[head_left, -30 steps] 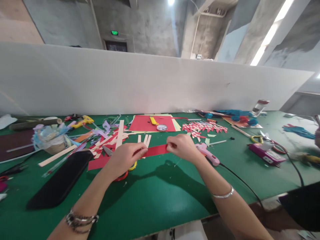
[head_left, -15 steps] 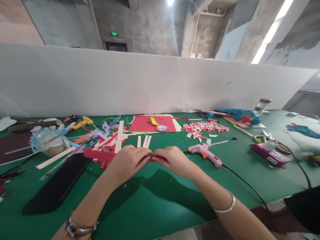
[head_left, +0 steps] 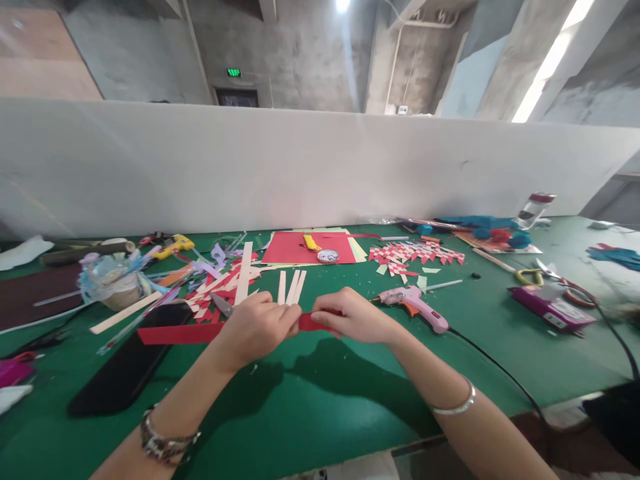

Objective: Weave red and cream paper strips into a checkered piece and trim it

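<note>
A long red paper strip (head_left: 180, 334) runs through both hands above the green table. My left hand (head_left: 263, 327) is closed around its middle, and the free end sticks out to the left past my wrist. Close by, my right hand (head_left: 357, 317) pinches the strip's other end, which is partly hidden by the fingers. Just beyond my left hand lie several pale strips (head_left: 293, 287) and a pile of red and cream strips (head_left: 213, 287), with a scissor-like metal blade (head_left: 221, 304) showing. To the right of my right hand rests a pink glue gun (head_left: 413, 303).
Red sheets (head_left: 285, 248) lie at the back with a yellow cutter (head_left: 311, 243) and a small round tin (head_left: 328, 256). Woven checkered pieces (head_left: 410, 257) are at back right. A black case (head_left: 125, 367) sits left; a purple box (head_left: 553, 310) and scissors (head_left: 575, 287) stand right.
My hands have drawn slightly apart along the red strip, exposing a short stretch between them. The strip's left end now reaches further left and lower. The view has shifted slightly.
</note>
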Demonstrator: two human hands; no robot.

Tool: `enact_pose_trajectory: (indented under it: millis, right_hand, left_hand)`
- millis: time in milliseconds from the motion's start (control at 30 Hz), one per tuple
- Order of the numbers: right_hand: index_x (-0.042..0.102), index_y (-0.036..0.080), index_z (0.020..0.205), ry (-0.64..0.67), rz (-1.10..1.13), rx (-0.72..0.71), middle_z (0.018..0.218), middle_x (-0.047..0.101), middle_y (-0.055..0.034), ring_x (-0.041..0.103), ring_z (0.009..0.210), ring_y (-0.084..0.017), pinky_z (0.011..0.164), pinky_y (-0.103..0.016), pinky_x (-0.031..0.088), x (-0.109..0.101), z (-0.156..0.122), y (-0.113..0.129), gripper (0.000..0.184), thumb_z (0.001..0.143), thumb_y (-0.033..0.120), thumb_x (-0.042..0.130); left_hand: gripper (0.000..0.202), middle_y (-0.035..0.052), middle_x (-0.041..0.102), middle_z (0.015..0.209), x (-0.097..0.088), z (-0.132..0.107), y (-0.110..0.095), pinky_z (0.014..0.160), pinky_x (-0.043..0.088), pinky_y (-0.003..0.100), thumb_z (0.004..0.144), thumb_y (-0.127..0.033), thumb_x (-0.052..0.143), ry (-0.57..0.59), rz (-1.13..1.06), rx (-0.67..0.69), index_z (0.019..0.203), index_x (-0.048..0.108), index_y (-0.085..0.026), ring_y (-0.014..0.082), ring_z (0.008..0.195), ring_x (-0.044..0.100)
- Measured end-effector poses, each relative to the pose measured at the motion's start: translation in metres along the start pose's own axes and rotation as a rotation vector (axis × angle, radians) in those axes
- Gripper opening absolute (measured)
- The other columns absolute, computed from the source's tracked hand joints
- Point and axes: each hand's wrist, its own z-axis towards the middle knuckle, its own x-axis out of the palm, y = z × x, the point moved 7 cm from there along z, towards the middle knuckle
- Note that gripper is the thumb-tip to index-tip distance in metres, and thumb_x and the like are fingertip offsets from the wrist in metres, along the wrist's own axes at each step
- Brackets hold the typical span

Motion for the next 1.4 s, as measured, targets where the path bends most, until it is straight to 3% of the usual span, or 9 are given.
enact_pose_trajectory:
  millis: [333,567,667,767,867,1033,1167,1300,1400]
  right_hand:
    - [0.048,0.017,0.062,0.022,0.032,0.027,0.047,0.047,0.0059,0.044,0.044,-0.006,0.050,-0.017,0.036,-0.017,-0.009,0.004,0.031,0.089,0.029,0.041]
    - [0.045,0.018,0.062,0.024,-0.011,0.186,0.045,0.046,0.0063,0.043,0.040,-0.006,0.045,-0.017,0.036,-0.041,-0.046,-0.022,0.030,0.089,0.032,0.041]
    - [0.047,0.018,0.063,0.007,-0.042,0.193,0.045,0.047,0.0062,0.043,0.042,-0.005,0.046,-0.016,0.036,-0.044,-0.051,-0.021,0.030,0.089,0.031,0.042]
    - [0.050,0.017,0.064,0.036,-0.067,0.117,0.046,0.046,0.0063,0.042,0.042,-0.005,0.046,-0.016,0.034,-0.036,-0.046,-0.007,0.029,0.090,0.030,0.042]
    - [0.053,0.017,0.068,0.052,-0.075,0.035,0.047,0.046,0.0064,0.041,0.044,-0.005,0.047,-0.017,0.034,-0.029,-0.042,0.007,0.029,0.091,0.031,0.041]
    - [0.060,0.018,0.076,-0.028,-0.291,-0.010,0.063,0.059,0.0021,0.051,0.057,-0.008,0.071,-0.024,0.042,-0.034,-0.049,0.013,0.029,0.092,0.030,0.038]
    - [0.062,0.021,0.092,-0.177,-0.683,-0.039,0.086,0.064,-0.0027,0.057,0.081,-0.015,0.097,-0.041,0.028,-0.029,-0.048,0.030,0.019,0.087,0.025,0.044]
    - [0.061,0.020,0.082,-0.154,-0.732,-0.165,0.072,0.062,-0.0005,0.054,0.069,-0.013,0.094,-0.038,0.030,0.004,-0.031,0.052,0.016,0.082,0.022,0.045]
    - [0.055,0.018,0.069,-0.120,-0.646,-0.149,0.057,0.056,0.0028,0.041,0.050,-0.009,0.073,-0.026,0.037,0.021,-0.020,0.051,0.015,0.077,0.015,0.042]
  left_hand:
    - [0.031,-0.0034,0.052,0.045,-0.017,-0.036,0.028,0.051,0.032,0.027,0.084,-0.012,0.034,0.103,0.100,0.014,0.060,0.051,-0.021,0.0123,0.043,0.042]
    - [0.032,-0.0007,0.049,0.044,-0.020,-0.099,0.084,0.049,0.027,0.028,0.085,-0.024,0.034,0.162,0.195,-0.161,0.059,0.053,-0.023,0.0156,0.046,0.045]
    - [0.031,-0.0013,0.046,0.043,-0.028,-0.108,0.097,0.049,0.026,0.027,0.086,-0.026,0.037,0.122,0.270,-0.355,0.062,0.055,-0.023,0.0163,0.047,0.047]
    - [0.028,0.0006,0.060,0.060,-0.040,-0.085,0.078,0.059,0.036,0.027,0.089,-0.027,0.034,-0.027,0.097,-0.500,0.077,0.059,-0.021,0.0178,0.061,0.056]
    - [0.034,0.0068,0.062,0.112,-0.029,-0.045,0.032,0.081,0.041,0.030,0.087,-0.036,0.039,0.072,-0.274,-0.363,0.114,0.052,-0.020,0.0218,0.099,0.056]
    - [0.039,0.0004,0.063,0.066,-0.008,-0.027,0.002,0.069,0.039,0.027,0.092,-0.035,0.033,0.270,-0.473,-0.272,0.068,0.058,-0.019,0.0153,0.067,0.056]
    - [0.038,0.0004,0.065,0.067,0.002,-0.029,-0.001,0.060,0.035,0.025,0.093,-0.034,0.031,0.365,-0.506,-0.306,0.074,0.061,-0.020,0.0148,0.062,0.056]
    - [0.036,-0.0003,0.063,0.064,0.005,-0.022,-0.010,0.051,0.029,0.023,0.092,-0.035,0.031,0.443,-0.592,-0.399,0.075,0.059,-0.019,0.0131,0.055,0.054]
    - [0.037,-0.0012,0.058,0.059,0.001,-0.018,-0.015,0.049,0.028,0.022,0.091,-0.037,0.031,0.424,-0.661,-0.447,0.068,0.054,-0.018,0.0121,0.052,0.050]
